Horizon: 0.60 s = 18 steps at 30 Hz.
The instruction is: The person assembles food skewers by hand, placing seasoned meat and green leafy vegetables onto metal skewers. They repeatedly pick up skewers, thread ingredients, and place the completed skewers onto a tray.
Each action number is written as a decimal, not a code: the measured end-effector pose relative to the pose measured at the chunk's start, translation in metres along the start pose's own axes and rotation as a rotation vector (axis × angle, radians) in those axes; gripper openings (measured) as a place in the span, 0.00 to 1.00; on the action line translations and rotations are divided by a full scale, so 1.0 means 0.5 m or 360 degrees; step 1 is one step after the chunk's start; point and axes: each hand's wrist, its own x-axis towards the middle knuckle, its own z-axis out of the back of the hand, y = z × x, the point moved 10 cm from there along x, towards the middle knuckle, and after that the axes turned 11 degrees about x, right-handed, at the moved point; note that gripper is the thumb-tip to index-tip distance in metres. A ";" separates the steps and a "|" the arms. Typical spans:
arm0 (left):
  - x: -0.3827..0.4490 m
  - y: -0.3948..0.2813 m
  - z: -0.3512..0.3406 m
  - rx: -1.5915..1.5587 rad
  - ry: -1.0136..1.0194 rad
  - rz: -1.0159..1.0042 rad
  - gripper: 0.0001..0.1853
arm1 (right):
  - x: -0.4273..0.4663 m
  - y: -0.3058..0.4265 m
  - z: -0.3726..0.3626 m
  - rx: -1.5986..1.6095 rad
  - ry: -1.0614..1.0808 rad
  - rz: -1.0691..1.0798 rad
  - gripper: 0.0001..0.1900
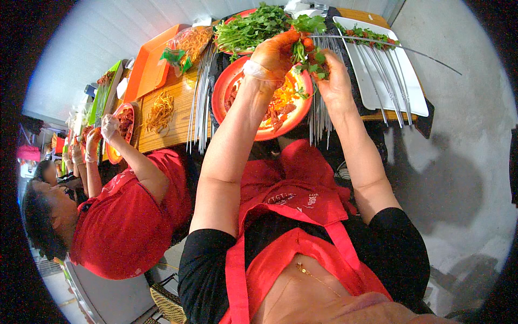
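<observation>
My left hand, in a clear glove stained orange, grips the left end of a long metal skewer, where a bit of orange-coated food and green leaves show. The skewer's bare length reaches far to the right. Bare-skinned, my right hand pinches cilantro sprigs just below the skewer. Under both hands sits a red-rimmed bowl with a pale inside, holding sauce-coated meat strips; my left forearm hides part of it. Behind it, a heap of cilantro fills another red-rimmed dish.
Bare metal skewers lie right and left of the bowl. A white tray carries loaded skewers, their handles overhanging. Further left are an orange tray, a bag of orange strips and loose strips. A co-worker sits close on the left.
</observation>
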 end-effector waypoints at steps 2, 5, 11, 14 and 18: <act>0.001 0.010 0.008 -0.0023 0.0024 0.0074 0.12 | 0.005 -0.013 0.023 0.0107 -0.0140 -0.0086 0.06; -0.014 -0.009 0.006 0.0023 -0.0003 0.0056 0.11 | 0.009 -0.023 0.061 0.0181 -0.0396 -0.0181 0.06; -0.014 -0.043 0.021 -0.0127 0.0140 -0.0010 0.12 | 0.071 0.014 0.123 -0.0826 -0.0246 0.0056 0.04; -0.016 -0.047 0.029 -0.0165 0.0091 -0.0063 0.12 | 0.094 0.036 0.124 -0.1748 0.0036 0.0406 0.08; -0.029 -0.037 0.054 -0.0030 -0.0054 0.0011 0.10 | 0.052 -0.012 0.075 -0.3087 0.0482 0.0283 0.10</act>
